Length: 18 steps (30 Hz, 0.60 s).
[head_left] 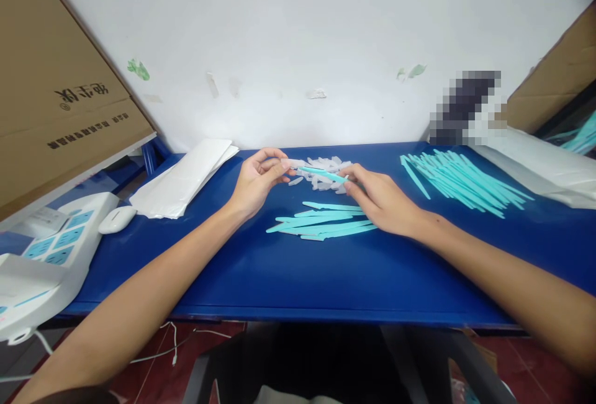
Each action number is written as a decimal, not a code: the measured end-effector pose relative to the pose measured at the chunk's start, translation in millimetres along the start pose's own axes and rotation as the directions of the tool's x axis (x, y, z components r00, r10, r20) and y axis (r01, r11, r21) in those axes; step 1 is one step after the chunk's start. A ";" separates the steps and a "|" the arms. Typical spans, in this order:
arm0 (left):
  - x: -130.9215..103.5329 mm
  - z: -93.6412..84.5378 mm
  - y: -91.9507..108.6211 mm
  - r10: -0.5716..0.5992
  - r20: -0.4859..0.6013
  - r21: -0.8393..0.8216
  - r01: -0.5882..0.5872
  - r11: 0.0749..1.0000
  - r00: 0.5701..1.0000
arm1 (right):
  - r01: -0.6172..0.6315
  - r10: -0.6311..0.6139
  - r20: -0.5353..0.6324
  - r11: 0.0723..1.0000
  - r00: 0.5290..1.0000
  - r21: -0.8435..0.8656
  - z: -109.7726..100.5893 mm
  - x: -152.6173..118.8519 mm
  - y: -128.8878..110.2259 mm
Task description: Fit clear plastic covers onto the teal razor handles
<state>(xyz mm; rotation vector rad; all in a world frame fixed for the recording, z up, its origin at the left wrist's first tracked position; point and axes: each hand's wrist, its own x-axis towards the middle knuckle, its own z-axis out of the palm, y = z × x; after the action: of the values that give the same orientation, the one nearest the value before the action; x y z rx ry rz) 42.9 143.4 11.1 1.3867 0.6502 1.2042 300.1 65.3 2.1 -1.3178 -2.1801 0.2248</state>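
Note:
Between finger and thumb, my left hand (261,179) pinches a small translucent white cap (293,163). My right hand (379,196) grips a thin turquoise stick (323,174), whose far end points left at the cap. Whether stick and cap touch is too small to tell. Behind both hands lies a heap of translucent caps (326,182) on the blue table (298,280). Several turquoise sticks (316,221) lie loosely in front of my right hand, pointing left.
A larger pile of turquoise sticks (460,180) lies at the right, beside clear plastic bags (540,165). White bags (184,180) are at the back left. A white power strip (69,236), a white earphone case (117,219) and a cardboard box (65,81) stand at the left.

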 end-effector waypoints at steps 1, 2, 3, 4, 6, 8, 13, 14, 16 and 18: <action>0.0 -0.3 -0.1 0.004 0.004 0.003 -0.004 1.000 1.000 | 0.001 -0.001 -0.004 1.000 1.000 -0.001 -0.1 -0.1 0.0; 0.1 -0.7 -0.1 0.009 0.007 0.005 -0.009 1.000 1.000 | 0.002 -0.002 -0.009 1.000 1.000 -0.001 -0.1 -0.3 0.0; 0.1 -1.1 0.0 0.012 0.011 0.006 -0.012 1.000 1.000 | 0.004 -0.004 -0.016 1.000 1.000 -0.001 -0.2 -0.3 -0.1; 0.1 -1.3 0.1 0.013 0.014 0.008 -0.013 1.000 1.000 | 0.005 -0.005 -0.023 1.000 1.000 -0.002 -0.2 -0.4 -0.2; 0.1 -1.6 0.3 0.014 0.022 0.016 -0.014 1.000 1.000 | 0.004 -0.004 -0.036 1.000 0.999 -0.004 -0.3 -0.3 -0.6; 0.0 -1.5 0.4 0.014 0.032 0.027 -0.015 1.000 0.999 | 0.003 -0.003 -0.043 1.000 0.999 -0.010 -0.4 -0.2 -0.9; -0.6 -0.9 0.7 0.020 0.056 0.040 -0.022 0.999 0.998 | -0.001 0.000 -0.042 1.000 0.999 -0.022 -1.0 0.4 -2.5; -0.6 -1.1 0.9 0.024 0.055 0.035 -0.026 0.999 0.998 | -0.005 0.004 -0.036 1.000 0.999 -0.021 -1.1 0.5 -2.9; -0.6 -1.6 1.6 0.031 0.047 0.027 -0.032 0.999 0.998 | -0.009 0.008 -0.028 1.000 1.000 -0.020 -1.5 0.6 -3.8; -0.3 -2.2 2.0 0.033 0.039 0.025 -0.034 0.999 0.999 | -0.014 0.013 -0.033 1.000 0.999 -0.024 -2.1 0.4 -4.6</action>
<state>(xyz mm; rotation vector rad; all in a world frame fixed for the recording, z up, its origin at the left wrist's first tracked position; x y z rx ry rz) 40.3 143.5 12.5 1.4441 0.6191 1.1960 297.6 63.1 6.0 -1.3405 -2.1532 0.1816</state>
